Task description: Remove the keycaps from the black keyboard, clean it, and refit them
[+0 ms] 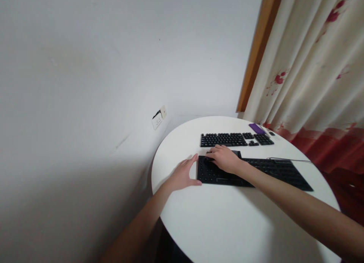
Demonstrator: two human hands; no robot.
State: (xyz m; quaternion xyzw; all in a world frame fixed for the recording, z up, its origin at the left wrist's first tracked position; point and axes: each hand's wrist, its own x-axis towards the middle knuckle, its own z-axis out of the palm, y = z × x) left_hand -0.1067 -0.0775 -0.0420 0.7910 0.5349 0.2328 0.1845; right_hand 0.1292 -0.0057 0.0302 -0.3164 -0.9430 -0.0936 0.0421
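A black keyboard base (280,175) lies flat on the white round table, its left part showing small round stubs where keycaps sit on a keyboard. My left hand (182,175) is open at its left end, thumb and fingers spread around the two corners. Over the upper left of the base, my right hand (224,158) is closed with fingers bent down. A small dark object shows under these fingertips, too hidden to name. Behind the base, black keycaps (223,139) lie in keyboard order on the tabletop. My right forearm covers part of the base.
The round white table (218,221) stands against a pale wall with a socket (157,121). A purple cloth (257,128) and small items lie at the back right. A thin cable (290,159) runs right from the keyboard. A flowered curtain (301,77) hangs at right.
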